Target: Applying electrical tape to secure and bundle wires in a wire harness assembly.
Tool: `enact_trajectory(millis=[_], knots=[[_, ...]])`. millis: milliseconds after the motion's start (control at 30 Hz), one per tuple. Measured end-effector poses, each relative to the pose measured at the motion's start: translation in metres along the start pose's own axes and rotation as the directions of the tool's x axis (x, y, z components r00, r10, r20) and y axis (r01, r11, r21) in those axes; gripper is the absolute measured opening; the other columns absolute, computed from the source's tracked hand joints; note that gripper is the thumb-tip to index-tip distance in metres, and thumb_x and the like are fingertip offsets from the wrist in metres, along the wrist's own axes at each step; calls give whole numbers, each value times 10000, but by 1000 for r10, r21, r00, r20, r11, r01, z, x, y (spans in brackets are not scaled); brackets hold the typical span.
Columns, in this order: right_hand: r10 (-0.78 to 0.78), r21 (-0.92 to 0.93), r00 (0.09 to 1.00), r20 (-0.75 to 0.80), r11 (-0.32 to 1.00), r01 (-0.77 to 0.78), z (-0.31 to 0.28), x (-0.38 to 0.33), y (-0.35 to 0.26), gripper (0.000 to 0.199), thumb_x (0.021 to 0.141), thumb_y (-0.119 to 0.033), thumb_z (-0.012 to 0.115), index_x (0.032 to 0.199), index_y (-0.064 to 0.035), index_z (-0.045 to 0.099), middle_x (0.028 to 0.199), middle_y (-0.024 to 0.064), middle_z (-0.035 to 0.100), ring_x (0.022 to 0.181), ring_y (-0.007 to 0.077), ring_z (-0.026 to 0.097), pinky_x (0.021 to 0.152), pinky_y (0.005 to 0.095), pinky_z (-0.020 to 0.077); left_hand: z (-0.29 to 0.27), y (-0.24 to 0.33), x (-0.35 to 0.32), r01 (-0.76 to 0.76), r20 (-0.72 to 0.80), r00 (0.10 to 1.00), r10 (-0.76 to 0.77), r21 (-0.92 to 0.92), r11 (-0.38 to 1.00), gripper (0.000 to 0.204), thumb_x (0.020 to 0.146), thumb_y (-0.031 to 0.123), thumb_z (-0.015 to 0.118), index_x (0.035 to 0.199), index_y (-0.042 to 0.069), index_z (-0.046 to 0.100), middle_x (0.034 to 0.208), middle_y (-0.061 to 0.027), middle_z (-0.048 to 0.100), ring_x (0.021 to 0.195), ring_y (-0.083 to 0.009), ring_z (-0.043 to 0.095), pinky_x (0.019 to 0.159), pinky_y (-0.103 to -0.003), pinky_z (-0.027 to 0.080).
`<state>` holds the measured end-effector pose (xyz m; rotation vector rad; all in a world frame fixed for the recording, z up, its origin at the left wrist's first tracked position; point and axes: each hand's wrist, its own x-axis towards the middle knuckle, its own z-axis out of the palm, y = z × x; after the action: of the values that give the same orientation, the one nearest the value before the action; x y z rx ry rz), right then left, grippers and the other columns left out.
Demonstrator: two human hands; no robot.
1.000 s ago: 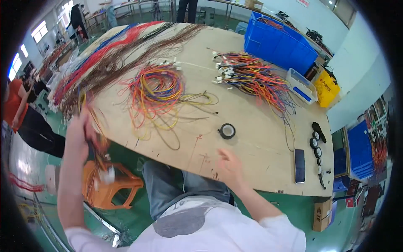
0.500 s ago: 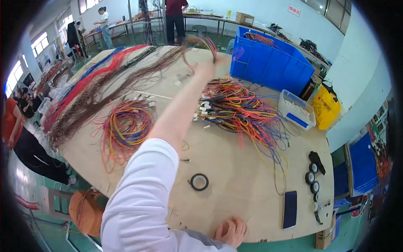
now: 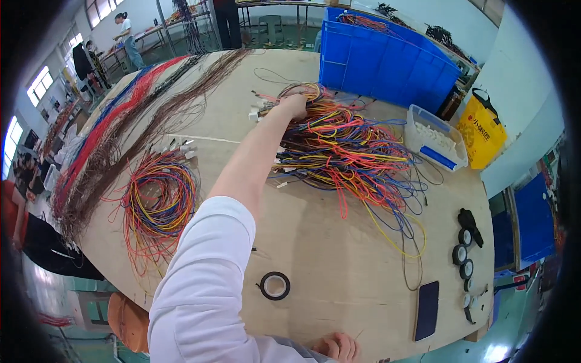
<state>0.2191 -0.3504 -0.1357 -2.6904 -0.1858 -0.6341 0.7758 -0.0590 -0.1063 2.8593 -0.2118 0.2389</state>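
Observation:
My left hand [image 3: 294, 106] reaches far across the table, its fingers closed on a bundle of coloured wires [image 3: 314, 92] at the far left end of a large wire pile [image 3: 363, 151]. The fingertips are partly hidden among the strands. Red, yellow, blue and black wires make up the pile, with white connectors on its left side. My right hand [image 3: 341, 347] rests at the table's near edge, fingers curled, with nothing visible in it. Left of my left arm lies a round coil of similar wires [image 3: 160, 199]. A roll of black tape [image 3: 265, 286] lies nearer to me.
Long strands of red wire [image 3: 136, 100], blue, black and brown stretch along the table's left side. Behind the pile stands a blue crate [image 3: 381, 63]. At the right are a clear box [image 3: 433, 139], a yellow bag [image 3: 481, 133], several tape rolls [image 3: 460, 254] and a phone [image 3: 427, 310].
My left hand has brought the lifted wire bundle down onto the far left end of the pile. My right hand stays at the near edge. The whole view has shifted slightly.

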Motion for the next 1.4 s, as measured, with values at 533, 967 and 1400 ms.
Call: enact_trajectory(millis=[533, 967, 1400], knots=[[37, 90, 998, 56, 995, -42, -6, 5, 1, 274, 530, -223, 592, 763, -90, 540, 926, 103, 518, 874, 289, 500, 810, 474, 366, -88, 169, -133, -453, 78, 878, 473, -186, 872, 616, 613, 354, 654, 1009, -54, 418, 894, -235, 554, 861, -354, 537, 743, -388, 421], [29, 95, 996, 87, 995, -37, -14, 8, 1, 294, 558, -169, 604, 830, -73, 543, 999, 124, 500, 924, 292, 482, 817, 453, 354, -45, 234, -205, -527, 302, 813, 498, 15, 850, 748, 644, 456, 604, 1176, 8, 329, 950, -175, 536, 877, -300, 530, 747, -446, 393], [411, 761, 874, 260, 470, -448, 24, -12, 39, 269, 739, -102, 530, 985, -1, 488, 1012, 144, 492, 913, 258, 483, 767, 380, 409, -127, 176, -406, -401, -97, 910, 402, 31, 915, 506, 693, 297, 595, 1100, 39, 443, 1204, -165, 386, 1165, -293, 326, 947, -477, 236]])
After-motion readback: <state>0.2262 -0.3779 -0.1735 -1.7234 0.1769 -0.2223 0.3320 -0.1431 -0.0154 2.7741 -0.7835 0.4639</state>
